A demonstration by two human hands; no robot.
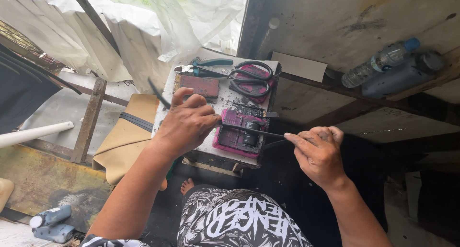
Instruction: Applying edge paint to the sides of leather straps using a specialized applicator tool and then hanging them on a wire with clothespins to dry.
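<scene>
Small stand (225, 100) bears pliers (203, 67), scissors (251, 79), pink trays (235, 136)

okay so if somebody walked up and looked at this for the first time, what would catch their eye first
Most likely the two hands at centre: the left hand and right hand hold a thin dark strip stretched across a soot-stained pink tray on a small white stand. Behind it, at the stand's far edge, lie big black scissors and green-handled pliers. A clear plastic bottle lies on a ledge at upper right.
</scene>
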